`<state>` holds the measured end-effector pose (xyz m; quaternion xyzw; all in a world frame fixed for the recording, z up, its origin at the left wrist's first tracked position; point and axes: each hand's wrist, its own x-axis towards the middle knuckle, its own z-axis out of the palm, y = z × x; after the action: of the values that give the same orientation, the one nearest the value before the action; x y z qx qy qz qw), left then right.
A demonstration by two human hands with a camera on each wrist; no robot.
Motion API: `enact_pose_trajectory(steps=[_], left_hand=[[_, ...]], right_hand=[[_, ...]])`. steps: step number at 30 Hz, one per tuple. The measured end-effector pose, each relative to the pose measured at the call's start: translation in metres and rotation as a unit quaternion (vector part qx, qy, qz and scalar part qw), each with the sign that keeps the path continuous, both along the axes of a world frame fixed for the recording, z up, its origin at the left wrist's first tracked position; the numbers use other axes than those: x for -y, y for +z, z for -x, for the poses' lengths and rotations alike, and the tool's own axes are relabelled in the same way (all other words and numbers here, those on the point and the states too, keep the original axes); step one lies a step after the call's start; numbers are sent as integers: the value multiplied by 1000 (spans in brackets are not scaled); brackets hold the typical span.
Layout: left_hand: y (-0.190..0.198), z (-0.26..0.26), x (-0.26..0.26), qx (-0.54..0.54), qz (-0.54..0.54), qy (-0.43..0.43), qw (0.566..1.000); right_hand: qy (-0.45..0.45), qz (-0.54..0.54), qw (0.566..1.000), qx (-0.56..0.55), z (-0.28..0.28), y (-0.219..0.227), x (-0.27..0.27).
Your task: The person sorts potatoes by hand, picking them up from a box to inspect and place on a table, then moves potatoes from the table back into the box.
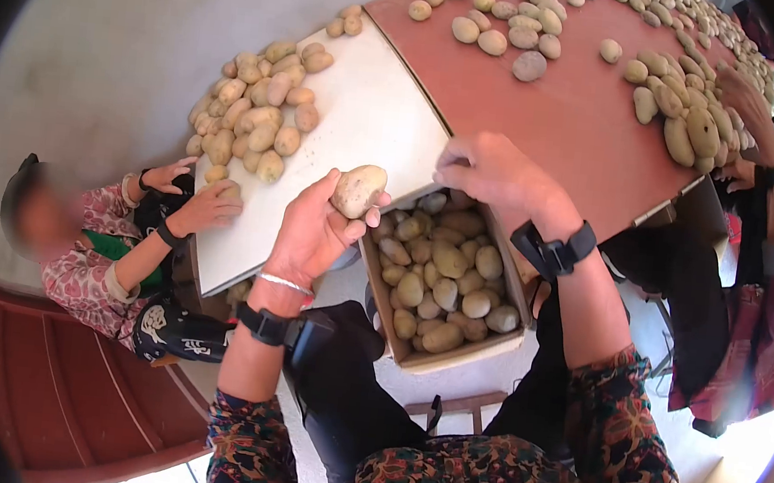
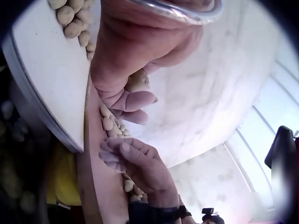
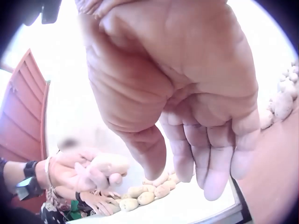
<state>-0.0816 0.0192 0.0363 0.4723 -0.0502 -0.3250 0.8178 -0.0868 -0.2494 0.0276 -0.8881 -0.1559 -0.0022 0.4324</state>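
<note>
In the head view, the left hand [image 1: 304, 234] holds a pale potato [image 1: 359, 191] between thumb and fingers, over the white tabletop's edge. Its fingers curl round that potato [image 2: 138, 81] in the left wrist view. The right hand [image 1: 498, 173] hangs by the corner where the white and red tabletops meet. Seen from the right wrist, the right hand [image 3: 182, 93] has its fingers loosely extended and holds nothing. Below both hands stands a cardboard box [image 1: 464, 355] with many potatoes [image 1: 449, 259] inside.
A potato pile [image 1: 260, 113] lies on the white tabletop [image 1: 363, 100]; more potatoes are spread over the red tabletop [image 1: 521, 105]. At the left, a seated person's hand [image 1: 208, 208] touches the tabletop near that pile. Another person's arm [image 1: 757, 119] reaches in at the right.
</note>
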Motion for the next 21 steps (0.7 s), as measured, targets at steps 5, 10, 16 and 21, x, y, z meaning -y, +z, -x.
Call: enact_pose_trajectory(steps=[5, 10, 16, 21], left_hand=[[-36, 27, 20, 71, 76, 38, 994], [-42, 19, 32, 111, 81, 74, 988], [-34, 12, 43, 132, 60, 111, 983], [-36, 13, 48, 168, 72, 127, 975]], right_hand=[[102, -136, 980, -105, 3, 9, -15], [133, -207, 961, -126, -2, 15, -20], [78, -225, 967, -89, -8, 16, -21], [62, -261, 961, -72, -6, 14, -24]])
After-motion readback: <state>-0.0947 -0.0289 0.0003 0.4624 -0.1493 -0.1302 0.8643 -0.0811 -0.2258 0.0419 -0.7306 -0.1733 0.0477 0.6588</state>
